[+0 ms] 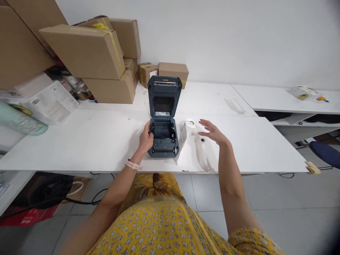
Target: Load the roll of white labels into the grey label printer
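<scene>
A dark grey printer stands on the white table with its lid raised and its inside exposed. My left hand grips the printer's left side, the thumb over the edge. To the right of the printer is a white label roll, with a strip hanging from it toward the table's front edge. My right hand hovers just right of that roll, fingers spread, holding nothing. Below it lies a second, thinner white roll with a loose strip trailing to the front edge.
Cardboard boxes are stacked at the back left, and two smaller ones stand behind the printer. A green bottle lies at the far left. At the far right, a white packet rests on the back table.
</scene>
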Tool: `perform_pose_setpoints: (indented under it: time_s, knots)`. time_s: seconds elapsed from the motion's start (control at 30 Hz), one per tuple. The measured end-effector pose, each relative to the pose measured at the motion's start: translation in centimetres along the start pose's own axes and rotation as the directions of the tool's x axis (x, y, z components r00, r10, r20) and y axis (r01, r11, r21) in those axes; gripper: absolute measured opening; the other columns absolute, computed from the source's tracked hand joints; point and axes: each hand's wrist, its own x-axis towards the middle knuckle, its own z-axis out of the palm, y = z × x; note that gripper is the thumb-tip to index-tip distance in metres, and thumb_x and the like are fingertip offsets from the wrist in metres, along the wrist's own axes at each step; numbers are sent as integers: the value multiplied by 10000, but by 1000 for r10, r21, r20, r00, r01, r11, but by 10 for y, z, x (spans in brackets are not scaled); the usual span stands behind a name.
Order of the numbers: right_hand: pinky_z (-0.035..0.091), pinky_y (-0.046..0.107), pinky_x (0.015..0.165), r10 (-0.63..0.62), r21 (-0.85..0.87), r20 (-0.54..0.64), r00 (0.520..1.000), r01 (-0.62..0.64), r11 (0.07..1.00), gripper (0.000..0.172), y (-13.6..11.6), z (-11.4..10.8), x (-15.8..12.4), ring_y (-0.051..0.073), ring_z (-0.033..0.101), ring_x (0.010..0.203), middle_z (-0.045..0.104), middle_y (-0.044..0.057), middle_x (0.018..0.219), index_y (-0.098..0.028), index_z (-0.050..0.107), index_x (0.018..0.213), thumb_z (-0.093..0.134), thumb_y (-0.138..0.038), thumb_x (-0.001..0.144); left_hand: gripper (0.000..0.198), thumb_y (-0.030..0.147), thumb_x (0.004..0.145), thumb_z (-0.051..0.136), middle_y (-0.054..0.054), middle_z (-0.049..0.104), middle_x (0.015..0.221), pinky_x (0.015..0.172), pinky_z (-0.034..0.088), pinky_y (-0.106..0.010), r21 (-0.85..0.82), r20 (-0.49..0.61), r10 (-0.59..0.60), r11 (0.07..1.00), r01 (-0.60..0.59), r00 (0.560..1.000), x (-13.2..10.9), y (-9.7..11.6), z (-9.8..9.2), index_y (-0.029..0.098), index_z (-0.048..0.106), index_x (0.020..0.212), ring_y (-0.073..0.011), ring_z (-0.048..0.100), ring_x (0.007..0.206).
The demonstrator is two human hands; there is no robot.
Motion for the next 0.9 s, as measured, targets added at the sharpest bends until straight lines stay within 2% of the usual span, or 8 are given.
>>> perform_pose_setpoints:
  time_s: [0.07,0.17,0.3,0.47,0.57,0.67,0.77,0.9]
  knots:
    - [314,518,1222,46,-97,52,998,-41,994,813,-4,8,28,319,458,1440,523,112,1532,-277,531,1394,870,-328,656,747,91,827,508,-64,592,1490,1230,346,-544,11,-7,2,1000,-2,1000,-1,2,0,266,392,1544,-271,556,1379]
    - [453,503,1108,100,-138,102,990,-86,987,806,-7,22,57,326,583,1268,629,106,1370,-246,574,1309,902,-316,576,747,94,833,503,-65,580,1504,1224,358,-527,-19,1,12,1000,-12,1000,-2,3,0,265,380,1550,-262,548,1388]
    - [551,458,952,112,-122,83,990,-102,987,718,-12,28,62,289,656,1062,697,76,1177,-231,599,1186,907,-385,556,741,103,843,491,-83,580,1501,1211,369,-539,-14,-2,1,1000,-1,1000,-3,2,1,250,369,1560,-274,559,1375]
    - [575,388,827,-50,196,90,995,32,980,631,-47,26,50,264,692,937,733,70,1041,-237,603,1152,792,-595,668,728,98,823,510,-71,591,1489,1227,359,-508,-68,-29,25,997,-27,999,-3,-1,3,252,423,1529,-258,551,1386]
    - [565,384,823,-151,228,190,970,106,968,650,-87,41,51,276,687,947,741,67,1010,-221,638,1124,809,-621,641,712,101,811,526,-48,601,1482,1238,355,-473,-170,-38,23,985,-29,999,-3,-4,4,266,462,1500,-241,552,1386]
    - [541,391,881,-206,78,377,903,191,979,698,-127,71,57,275,671,999,728,57,1080,-203,646,1146,887,-521,572,716,110,811,534,-51,594,1493,1234,363,-460,-279,-26,-6,960,-2,1000,-3,-6,5,259,444,1506,-236,549,1394]
    - [523,402,915,-158,-261,548,822,347,901,657,-151,105,66,284,660,1048,708,67,1152,-213,642,1186,864,-474,625,728,128,838,526,-93,576,1510,1230,360,-462,-326,-23,-60,944,50,998,-4,-5,6,227,373,1543,-236,514,1429]
    - [505,437,957,-59,-569,556,829,431,700,703,-151,135,76,337,635,1140,665,101,1260,-229,612,1274,832,-524,675,718,155,879,511,-118,587,1496,1227,353,-489,-298,-37,-98,951,83,994,-6,-1,6,226,321,1567,-237,529,1417]
